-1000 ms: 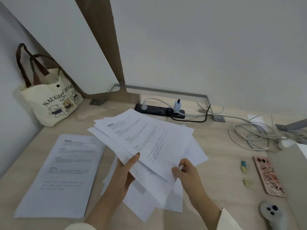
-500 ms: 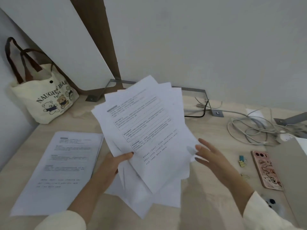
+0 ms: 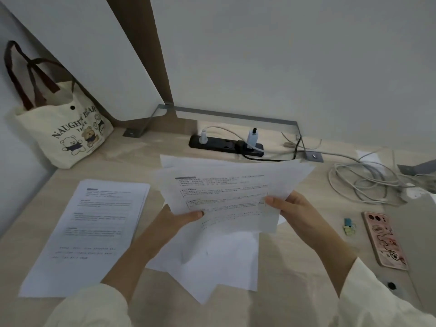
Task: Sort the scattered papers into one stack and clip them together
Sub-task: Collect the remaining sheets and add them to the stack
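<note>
A loose bundle of printed sheets (image 3: 226,194) is held above the desk, fanned and uneven at its edges. My left hand (image 3: 179,220) grips its lower left edge, thumb on top. My right hand (image 3: 297,211) grips its right side. Under the bundle, several blank-looking sheets (image 3: 212,263) lie crooked on the desk. A neat stack of printed papers (image 3: 92,227) rests flat to the left. Two small binder clips (image 3: 348,226), blue and yellow, lie on the desk to the right of my right hand.
A cream tote bag (image 3: 63,131) leans in the back left corner. A black power strip (image 3: 224,143) with plugs sits by the wall. Tangled white cables (image 3: 368,182) lie at the back right. A pink phone (image 3: 384,239) lies beside the clips.
The bundle has tilted from steep to nearly flat and lower. My right hand, open beside the sheets half a second ago, now grips their right edge.
</note>
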`<state>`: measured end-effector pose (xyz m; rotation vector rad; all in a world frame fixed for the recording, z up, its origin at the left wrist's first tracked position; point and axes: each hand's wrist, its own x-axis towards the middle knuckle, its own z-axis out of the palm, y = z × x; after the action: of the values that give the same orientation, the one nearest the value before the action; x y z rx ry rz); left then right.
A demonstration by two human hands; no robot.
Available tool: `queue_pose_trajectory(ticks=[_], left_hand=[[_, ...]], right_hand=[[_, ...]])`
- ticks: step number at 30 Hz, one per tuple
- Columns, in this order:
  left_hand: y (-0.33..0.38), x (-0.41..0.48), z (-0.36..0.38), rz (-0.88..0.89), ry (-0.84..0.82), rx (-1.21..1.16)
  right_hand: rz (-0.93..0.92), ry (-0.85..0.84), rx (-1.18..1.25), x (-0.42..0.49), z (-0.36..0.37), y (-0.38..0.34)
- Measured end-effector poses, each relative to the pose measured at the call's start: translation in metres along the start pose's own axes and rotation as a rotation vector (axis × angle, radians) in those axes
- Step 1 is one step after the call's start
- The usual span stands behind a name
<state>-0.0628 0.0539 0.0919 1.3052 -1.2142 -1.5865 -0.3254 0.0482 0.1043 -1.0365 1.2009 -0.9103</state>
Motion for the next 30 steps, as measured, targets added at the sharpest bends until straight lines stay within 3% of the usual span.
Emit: queue_pose_trajectory(ticks=[4,9,17,20,24,30], left_hand=[[-0.006,0.002,0.000,0.083,0.139,-0.017],[-0.024,0.004,-0.008,0.043,0.262,0.048],[-0.040,0.013,0.012,-0.017,0.261,-0.044],[-0.037,0.012,0.007,0.055,0.258,-0.046],[-0.038,0.013,0.010,-0.003,0.323,-0.128],[-0.033,0.020,0.021,0.019,0.319,-0.156]], right_hand=[[-0.022,0.040,0.037,0.001,0.006,0.005],[-0.036,0.071,0.084,0.003,0.008,0.018],[-0.039,0.196,0.082,0.009,0.026,0.051],[-0.034,0.183,0.120,0.009,0.022,0.045],[0.008,0.194,0.022,0.007,0.021,0.048],[-0.042,0.345,0.076,0.012,0.034,0.049]])
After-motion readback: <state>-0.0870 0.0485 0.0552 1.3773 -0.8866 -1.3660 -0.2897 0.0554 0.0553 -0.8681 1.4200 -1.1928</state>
